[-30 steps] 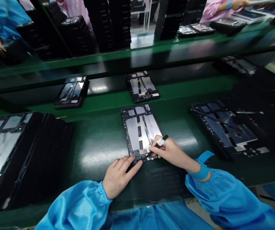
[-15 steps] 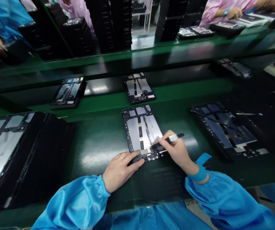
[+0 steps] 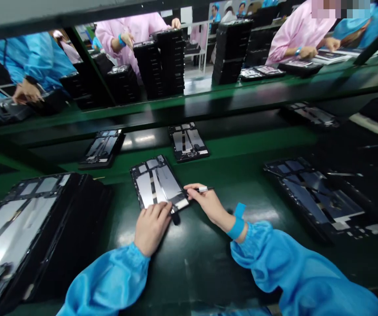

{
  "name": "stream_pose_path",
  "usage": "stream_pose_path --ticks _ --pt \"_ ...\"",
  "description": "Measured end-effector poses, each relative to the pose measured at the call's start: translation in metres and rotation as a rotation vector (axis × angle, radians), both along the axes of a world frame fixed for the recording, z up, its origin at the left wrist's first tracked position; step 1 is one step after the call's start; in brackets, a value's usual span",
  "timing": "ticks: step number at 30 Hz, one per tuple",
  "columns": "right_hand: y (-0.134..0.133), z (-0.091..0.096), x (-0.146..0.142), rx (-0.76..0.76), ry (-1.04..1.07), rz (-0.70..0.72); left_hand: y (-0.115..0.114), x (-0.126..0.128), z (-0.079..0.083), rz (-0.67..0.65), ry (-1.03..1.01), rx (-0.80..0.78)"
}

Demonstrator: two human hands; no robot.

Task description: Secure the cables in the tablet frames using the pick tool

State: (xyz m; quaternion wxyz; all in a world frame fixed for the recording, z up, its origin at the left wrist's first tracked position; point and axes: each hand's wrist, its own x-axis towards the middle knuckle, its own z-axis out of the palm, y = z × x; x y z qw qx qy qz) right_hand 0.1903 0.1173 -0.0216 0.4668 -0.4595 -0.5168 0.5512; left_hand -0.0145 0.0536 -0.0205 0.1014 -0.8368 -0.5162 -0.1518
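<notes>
An open tablet back frame (image 3: 157, 184) with silver shielding lies on the green bench, tilted with its far end to the left. My left hand (image 3: 151, 226) grips its near edge, fingers curled over it. Just right of the frame, my right hand (image 3: 207, 202) pinches a thin black pen-like tool (image 3: 205, 189) with a white band, held level and off the frame. Both arms wear blue sleeves, and a blue wrist strap (image 3: 237, 223) sits on the right wrist.
A stack of black trays with frames (image 3: 27, 228) fills the left. More frames lie at the right (image 3: 317, 197) and on the belt behind (image 3: 187, 142) (image 3: 103, 147). Other people in pink and blue work across the line beside tall tray stacks (image 3: 165, 66).
The frame has slid left and turned under my left hand. My right hand lifted the tool off the frame's near end and now holds it beside it. The view has tilted up.
</notes>
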Motion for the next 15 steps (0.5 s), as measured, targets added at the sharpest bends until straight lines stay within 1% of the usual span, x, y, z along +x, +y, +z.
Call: stream_pose_path --ticks 2,5,7,8,9,11,13,15 --pt "0.019 -0.010 0.003 0.029 -0.021 -0.100 0.044 -0.014 -0.003 0.148 -0.045 -0.001" --pt "0.040 -0.020 0.019 0.075 -0.073 -0.206 0.116 -0.035 -0.004 0.327 -0.106 0.038" --pt "0.050 -0.023 0.032 0.111 -0.115 -0.258 0.154 -0.044 -0.002 0.457 -0.158 0.063" --pt "0.055 -0.023 0.038 0.129 -0.139 -0.289 0.168 -0.045 -0.002 0.505 -0.183 0.070" --pt "0.061 -0.023 0.042 0.146 -0.166 -0.326 0.177 -0.043 -0.002 0.534 -0.205 0.072" --pt "0.077 -0.024 0.048 0.174 -0.225 -0.411 0.185 -0.030 -0.005 0.531 -0.238 0.053" --pt "0.096 -0.024 0.047 0.186 -0.283 -0.469 0.183 -0.010 -0.011 0.471 -0.263 0.009" --pt "0.115 -0.023 0.041 0.187 -0.320 -0.478 0.180 0.011 -0.019 0.406 -0.295 -0.039"
